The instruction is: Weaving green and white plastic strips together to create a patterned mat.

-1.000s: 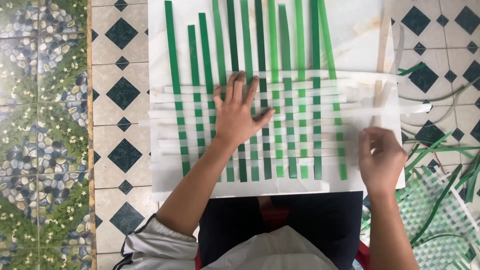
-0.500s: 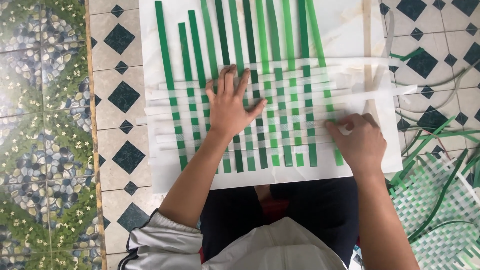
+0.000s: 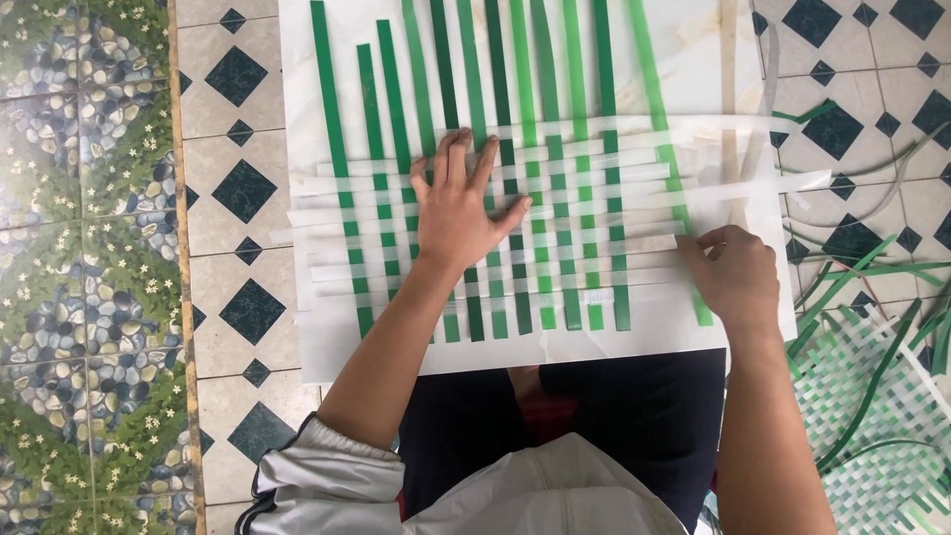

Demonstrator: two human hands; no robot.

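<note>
The person is pressing the left hand (image 3: 464,208) flat on the woven mat (image 3: 495,238) of green and white strips, its fingers spread apart and pointing up the sheet, so the crossings beneath the palm are hidden. The right hand (image 3: 731,272) is curling at the mat's right edge, its fingertips bunched together beside the outermost green strip (image 3: 666,159); whether they are pinching that strip or a white strip (image 3: 792,183) running past them cannot be told, since the knuckles are covering the contact. The mat is lying on a white board (image 3: 693,54), whose top edge is cut off by the frame. Beyond the right hand's fingers, loose green strips (image 3: 872,267) and a finished woven piece (image 3: 872,446) are partly leaving the view.
</note>
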